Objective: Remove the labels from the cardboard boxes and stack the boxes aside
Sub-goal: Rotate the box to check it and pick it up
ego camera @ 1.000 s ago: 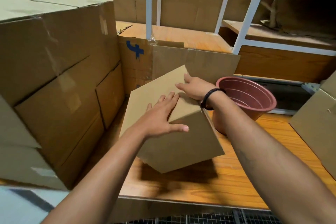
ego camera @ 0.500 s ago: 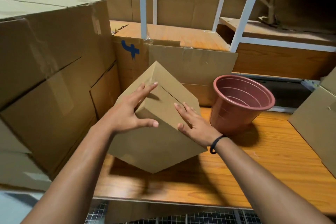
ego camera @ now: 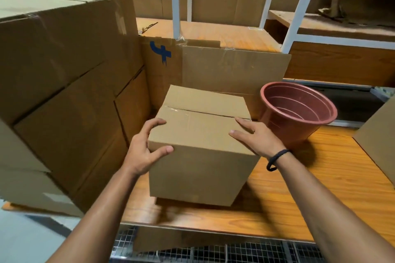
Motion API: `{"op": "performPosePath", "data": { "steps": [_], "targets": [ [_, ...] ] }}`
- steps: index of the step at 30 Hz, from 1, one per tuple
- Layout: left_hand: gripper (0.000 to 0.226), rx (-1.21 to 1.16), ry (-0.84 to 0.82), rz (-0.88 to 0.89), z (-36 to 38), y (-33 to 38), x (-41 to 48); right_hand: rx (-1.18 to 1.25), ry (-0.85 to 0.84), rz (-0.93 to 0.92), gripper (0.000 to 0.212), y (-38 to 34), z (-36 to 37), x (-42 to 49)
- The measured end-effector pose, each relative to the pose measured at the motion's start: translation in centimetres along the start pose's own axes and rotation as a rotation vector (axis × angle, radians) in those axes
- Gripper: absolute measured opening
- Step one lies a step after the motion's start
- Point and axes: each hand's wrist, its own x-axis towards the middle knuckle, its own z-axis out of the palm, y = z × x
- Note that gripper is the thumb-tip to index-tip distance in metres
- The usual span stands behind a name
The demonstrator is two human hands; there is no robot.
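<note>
The only writing in view is a blue painted mark (ego camera: 160,51), shaped like a rough "4" or a cross, on a flattened cardboard sheet (ego camera: 233,68) that stands upright at the back of the bench (ego camera: 333,179).

The small cardboard box (ego camera: 201,156) sits in the middle, in front of that sheet, square-cornered and matte brown. A strip of glossy clear tape (ego camera: 181,112) runs along the seam between its top flaps. Its lower edge is blurred, so I cannot tell whether it rests on the bench or hangs just above it.

The left hand (ego camera: 142,152) grips the near left corner: its fingers (ego camera: 157,123) curl over the top edge and the thumb presses the front face. The right hand (ego camera: 257,139) lies on the top at the right edge, fingers (ego camera: 242,123) straight and slightly spread. It wears a black band (ego camera: 276,159) at the wrist.

Just right of the box stands a round, reddish-brown plastic pot (ego camera: 299,115), tilted, with ribbed rings inside. A stack of large corrugated boxes (ego camera: 64,83) (taped at the seams) fills the left side, close beside the small box. Another brown carton (ego camera: 379,141) shows at the right edge. The bench top is orange wood with a visible grain; white metal posts (ego camera: 175,0) rise behind it.
</note>
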Motion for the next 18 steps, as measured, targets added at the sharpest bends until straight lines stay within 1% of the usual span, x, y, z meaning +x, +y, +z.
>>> {"op": "performPosePath", "data": {
  "steps": [3, 5, 7, 9, 11, 12, 13, 14, 15, 17, 18],
  "targets": [
    [0.068, -0.033, 0.005, -0.038, 1.1, -1.3, -1.1, -0.064, 0.0, 0.024, 0.068, 0.3, -0.1, -0.3],
    [0.069, -0.012, 0.007, -0.041, 1.5, -2.1, -1.6, -0.083, 0.017, 0.032, 0.068, 0.5, 0.4, -0.4],
    [0.072, 0.018, 0.016, -0.037, 1.5, -3.0, -1.9, -0.049, 0.024, 0.034, 0.065, 0.7, 0.7, -0.6],
    [0.075, 0.028, 0.02, -0.041, 1.4, -3.4, -2.1, 0.108, -0.006, -0.009, 0.064, 0.5, 0.6, -1.3],
    [0.084, 0.04, 0.04, -0.033, 1.2, -3.7, -2.3, 0.331, -0.004, -0.034, 0.076, 0.9, 0.4, -2.8],
    [0.09, 0.027, 0.06, -0.034, 1.1, -4.0, -2.6, 0.389, 0.018, -0.049, 0.082, 1.4, 0.5, -3.9],
    [0.093, 0.01, 0.082, -0.029, 1.2, -4.4, -2.9, 0.397, 0.04, -0.068, 0.088, 2.1, 1.1, -5.1],
    [0.091, 0.006, 0.106, -0.012, 1.4, -4.5, -3.3, 0.356, 0.058, -0.087, 0.092, 2.8, 1.8, -6.1],
    [0.085, 0.017, 0.128, 0.012, 1.6, -4.6, -3.5, 0.271, 0.069, -0.107, 0.092, 3.1, 2.7, -7.0],
    [0.073, 0.03, 0.154, 0.046, 2.3, -4.3, -3.5, 0.097, 0.142, -0.127, 0.078, 3.2, 3.8, -7.5],
    [0.071, 0.026, 0.158, 0.054, 2.7, -4.0, -3.4, 0.06, 0.192, -0.126, 0.071, 3.1, 3.9, -7.5]
  ]
}}
